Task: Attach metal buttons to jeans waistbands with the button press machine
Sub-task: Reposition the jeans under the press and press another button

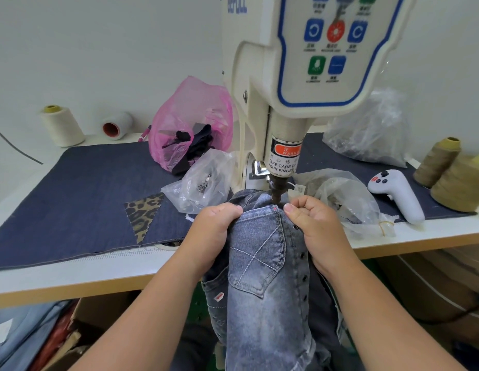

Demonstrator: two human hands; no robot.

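Head view: both hands' fingers grip jeans [259, 263] under "TAKE CARE OF YOUR FINGER" label [283, 162].

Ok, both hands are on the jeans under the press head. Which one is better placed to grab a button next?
Probably the left hand: the clear bag of metal parts lies just beyond it, so the right hand can hold the jeans under the press head.
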